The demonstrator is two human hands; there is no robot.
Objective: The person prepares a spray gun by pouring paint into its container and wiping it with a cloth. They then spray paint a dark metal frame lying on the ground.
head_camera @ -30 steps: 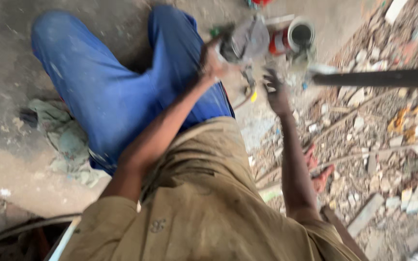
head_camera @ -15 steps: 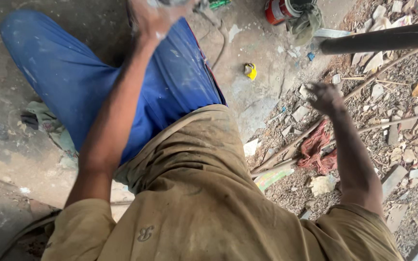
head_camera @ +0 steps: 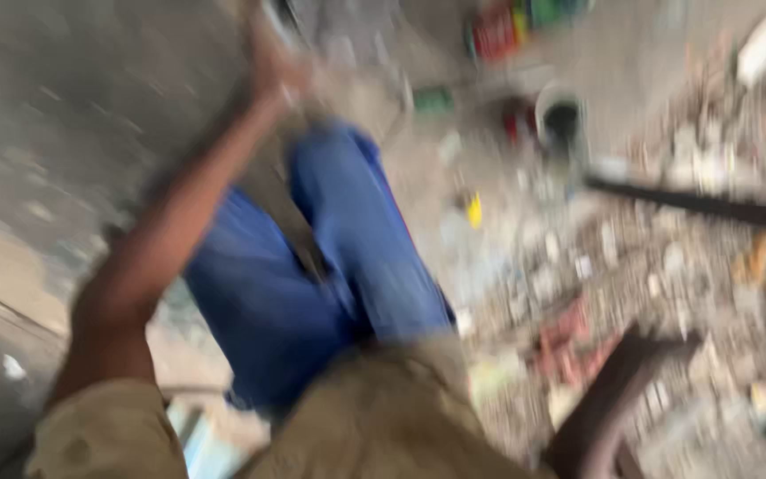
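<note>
- My left hand (head_camera: pixel 275 64) has stayed raised over the concrete, gripping a blurred tool (head_camera: pixel 278 18).
- My right hand has dropped by the rubble (head_camera: pixel 667 275); grip unclear.

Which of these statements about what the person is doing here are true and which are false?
1. The left hand is raised up and away from the body, above the concrete floor. True.
2. The person wears blue trousers. True.
3. The right hand is in plain view, gripping a yellow thing. False: only the right forearm shows at the lower right; the hand itself cannot be made out, and the small yellow thing lies alone on the ground.
4. The ground on the right is swept smooth. False: rubble and scraps cover it, with a dark bar running across.
5. What the left hand holds shows sharply. False: the picture is too blurred to tell.
</note>
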